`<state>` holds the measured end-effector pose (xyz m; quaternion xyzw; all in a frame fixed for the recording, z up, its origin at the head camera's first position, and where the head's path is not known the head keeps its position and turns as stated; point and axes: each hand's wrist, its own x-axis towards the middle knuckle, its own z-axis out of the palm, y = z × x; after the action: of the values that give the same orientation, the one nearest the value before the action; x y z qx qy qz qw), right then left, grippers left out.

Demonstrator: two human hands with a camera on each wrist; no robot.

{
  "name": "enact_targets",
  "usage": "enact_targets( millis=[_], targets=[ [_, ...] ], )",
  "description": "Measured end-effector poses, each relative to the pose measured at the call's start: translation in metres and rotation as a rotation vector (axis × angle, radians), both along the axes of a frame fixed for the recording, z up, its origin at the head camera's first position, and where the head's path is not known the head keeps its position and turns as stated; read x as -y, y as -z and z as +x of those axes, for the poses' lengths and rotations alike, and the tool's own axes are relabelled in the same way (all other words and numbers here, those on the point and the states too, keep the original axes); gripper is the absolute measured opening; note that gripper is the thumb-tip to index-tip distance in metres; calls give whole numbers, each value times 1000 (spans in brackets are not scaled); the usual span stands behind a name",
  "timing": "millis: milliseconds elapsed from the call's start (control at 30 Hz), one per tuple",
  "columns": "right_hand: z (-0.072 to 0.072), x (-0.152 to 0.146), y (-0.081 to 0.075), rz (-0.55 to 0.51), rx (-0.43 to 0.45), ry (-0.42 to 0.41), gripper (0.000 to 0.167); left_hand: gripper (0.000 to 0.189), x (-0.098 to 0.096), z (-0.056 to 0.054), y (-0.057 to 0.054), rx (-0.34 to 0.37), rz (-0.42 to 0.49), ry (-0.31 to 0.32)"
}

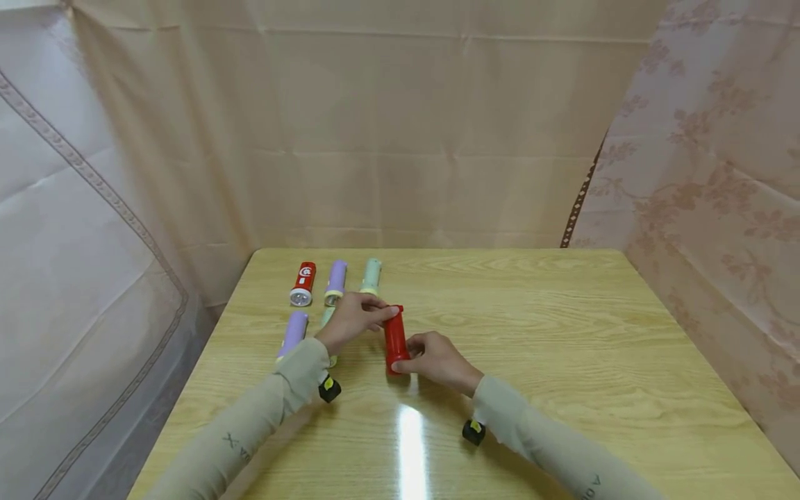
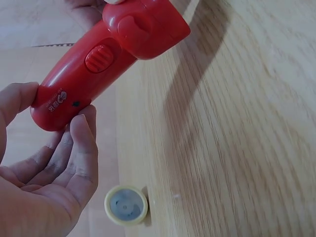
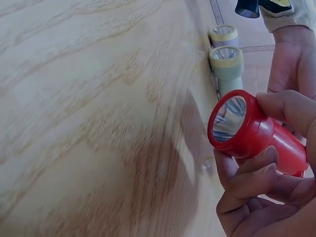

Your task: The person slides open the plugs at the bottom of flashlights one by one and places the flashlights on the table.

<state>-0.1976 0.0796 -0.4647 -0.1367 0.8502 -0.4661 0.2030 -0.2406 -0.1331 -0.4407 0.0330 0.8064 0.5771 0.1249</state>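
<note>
I count one red flashlight (image 1: 396,340) below frame centre, clamped in fingers of left hand (image 1: 356,317) and right hand (image 1: 442,360), plus one red-and-white flashlight (image 1: 304,278), two purple flashlights (image 1: 336,277) and two mint flashlights (image 1: 371,275) centre-left.

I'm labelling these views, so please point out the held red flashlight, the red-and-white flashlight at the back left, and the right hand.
Held red flashlight (image 1: 395,341): head view, on its barrel.
Red-and-white flashlight (image 1: 303,283): head view, on its body.
Right hand (image 1: 440,358): head view, on its back.

Right fingers (image 3: 252,180) pinching red flashlight (image 3: 264,138) by its lens end, 2 yellow-rimmed flashlights (image 3: 227,66) behind, wood-grain table (image 3: 98,94)
</note>
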Motion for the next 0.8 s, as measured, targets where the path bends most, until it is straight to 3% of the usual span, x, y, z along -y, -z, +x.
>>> enact_targets(
  millis=[433,800],
  targets=[
    [3,-22,2,-14,-59,-5,37,42,-20,6,-1,-12,-18,17],
    [7,-42,1,11,-86,-8,35,43,-38,12,-3,-22,32,29]
  ],
)
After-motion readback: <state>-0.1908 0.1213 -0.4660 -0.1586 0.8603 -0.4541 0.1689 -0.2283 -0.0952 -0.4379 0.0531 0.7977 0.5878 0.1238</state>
